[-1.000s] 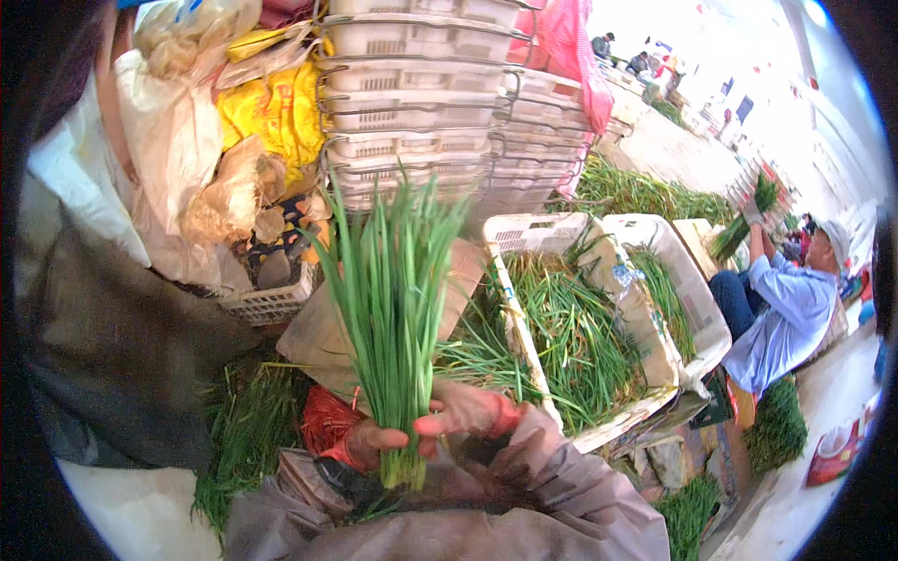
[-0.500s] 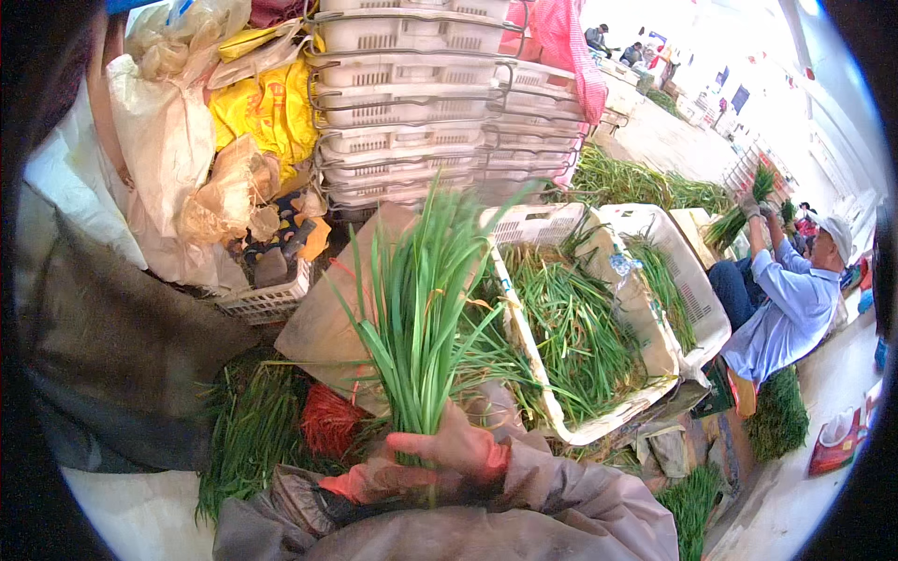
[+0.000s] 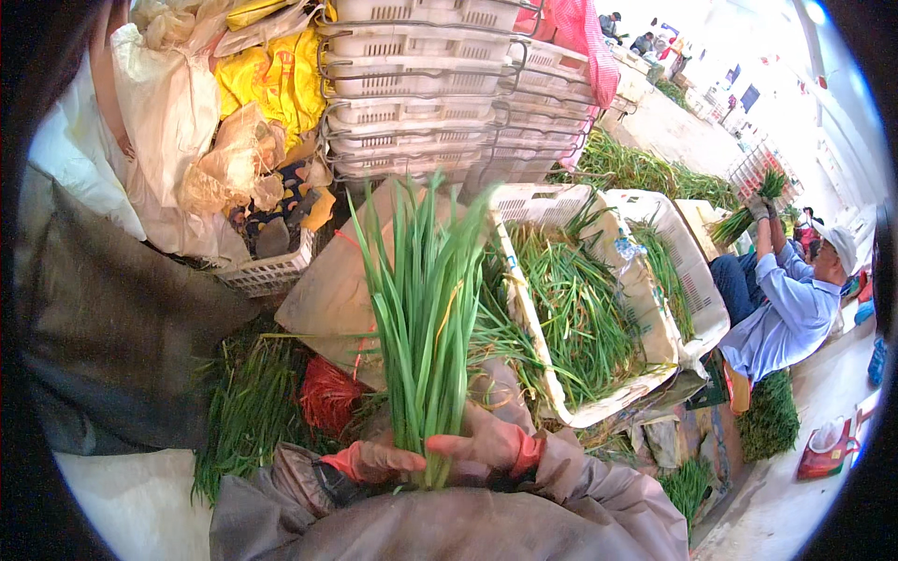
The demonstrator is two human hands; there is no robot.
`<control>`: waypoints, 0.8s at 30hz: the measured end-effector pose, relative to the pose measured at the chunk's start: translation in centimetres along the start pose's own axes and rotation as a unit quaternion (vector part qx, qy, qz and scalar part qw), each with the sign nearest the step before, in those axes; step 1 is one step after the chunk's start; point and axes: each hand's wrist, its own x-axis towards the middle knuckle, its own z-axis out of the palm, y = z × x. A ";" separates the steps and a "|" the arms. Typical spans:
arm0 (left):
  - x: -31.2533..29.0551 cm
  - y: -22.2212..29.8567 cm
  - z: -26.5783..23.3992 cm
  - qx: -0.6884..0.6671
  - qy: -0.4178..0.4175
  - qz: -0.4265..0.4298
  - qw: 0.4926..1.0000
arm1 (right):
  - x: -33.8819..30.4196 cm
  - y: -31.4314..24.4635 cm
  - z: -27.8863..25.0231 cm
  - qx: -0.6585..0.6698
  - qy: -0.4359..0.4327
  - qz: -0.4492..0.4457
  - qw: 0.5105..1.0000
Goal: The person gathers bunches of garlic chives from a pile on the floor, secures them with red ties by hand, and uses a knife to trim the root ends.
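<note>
A bunch of long flat green leaves, looking like garlic chives (image 3: 426, 318), stands upright in front of my body, tips pointing away from me. My left hand (image 3: 376, 460), in a reddish glove, closes on the lower stalks from the left. From the right, my right hand (image 3: 488, 445), gloved the same way, closes on them, fingertips meeting near the left ones. The stalk ends stick out just below the hands. To the left of my hands lies a bundle of red strings (image 3: 329, 397). Behind the bunch leans a tan board (image 3: 323, 299).
A white crate (image 3: 613, 409) of loose greens stands right of the bunch, with another white crate (image 3: 716, 323) beyond it. Stacked crates (image 3: 412, 112) rise ahead. Cut greens (image 3: 245, 421) lie at left. At right, a seated co-worker (image 3: 790, 304) holds up greens.
My right hand has shifted right, and the hands have drawn apart to either side of the stalks. The chives have turned more upright, their tips less blurred.
</note>
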 end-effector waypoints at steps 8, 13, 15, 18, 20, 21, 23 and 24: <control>-0.5 2.4 3.0 -0.022 0.061 -0.042 0.997 | 1.1 1.2 0.5 0.289 -0.060 0.061 0.953; -0.4 3.5 2.4 -0.025 0.039 -0.008 0.999 | 2.2 2.8 -0.3 0.306 -0.096 0.008 0.947; -0.1 4.1 2.9 -0.044 0.048 0.020 0.998 | 3.0 3.4 -0.5 0.278 -0.092 -0.043 0.955; 0.0 5.0 2.4 -0.023 0.027 -0.017 0.999 | 3.1 2.6 -1.9 0.234 -0.144 0.034 0.961; 0.0 5.0 1.7 -0.017 0.037 -0.006 0.999 | 3.4 2.3 -1.1 0.262 -0.104 0.030 0.959; -0.1 5.0 1.3 -0.015 0.050 0.007 0.999 | 3.9 1.5 -1.1 0.255 -0.072 0.021 0.964; -0.2 5.4 0.5 0.028 0.055 0.012 0.998 | 4.7 -0.2 -0.9 0.323 0.000 -0.066 0.944; -0.3 5.7 0.6 0.044 0.065 0.014 0.997 | 5.2 0.6 -1.5 0.266 0.096 -0.094 0.954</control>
